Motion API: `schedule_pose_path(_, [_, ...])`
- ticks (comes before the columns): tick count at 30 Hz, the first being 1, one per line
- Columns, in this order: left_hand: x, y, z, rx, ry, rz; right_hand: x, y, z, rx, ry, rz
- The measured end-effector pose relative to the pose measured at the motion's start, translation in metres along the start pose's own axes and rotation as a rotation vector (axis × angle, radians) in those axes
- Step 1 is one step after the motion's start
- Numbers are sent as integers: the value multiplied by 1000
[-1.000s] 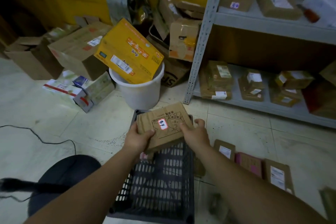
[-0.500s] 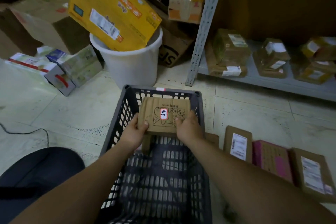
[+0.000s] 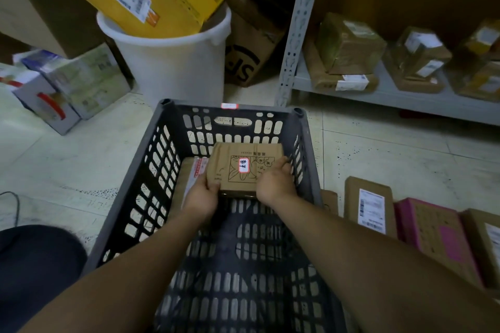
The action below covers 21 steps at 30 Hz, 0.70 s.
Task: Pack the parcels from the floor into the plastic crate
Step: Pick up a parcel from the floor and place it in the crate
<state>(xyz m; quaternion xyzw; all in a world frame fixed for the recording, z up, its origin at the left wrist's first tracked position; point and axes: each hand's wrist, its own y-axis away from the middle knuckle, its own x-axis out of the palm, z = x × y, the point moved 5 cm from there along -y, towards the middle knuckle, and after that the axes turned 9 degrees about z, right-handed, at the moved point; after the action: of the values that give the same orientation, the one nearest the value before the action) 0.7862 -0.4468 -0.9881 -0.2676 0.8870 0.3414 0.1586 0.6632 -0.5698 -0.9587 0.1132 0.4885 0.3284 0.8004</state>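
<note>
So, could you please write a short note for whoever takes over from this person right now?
Left hand and right hand both grip the brown cardboard parcel with the red-edged white sticker, one at each near corner.
It is low inside the dark grey plastic crate, at the far end, not yet released.
Done: a flat taped parcel lies in the crate, to its left.
Left: let go, then pack the brown white-labelled parcel, the pink parcel and the brown parcel at the frame edge, all on the floor right of the crate.
</note>
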Motion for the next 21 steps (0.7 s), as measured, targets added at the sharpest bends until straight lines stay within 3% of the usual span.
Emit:
schedule_pose_path(11, [10,-33,12,90,-183,23,16,-34,-8,161,18,101])
schedule_pose_path(18, [18,-30,30,98,-152,10,15,-24,-5,22,191,-36])
schedule_pose_path(21, [19,-40,29,96,-239,-16,20,-28,-8,26,195,-7])
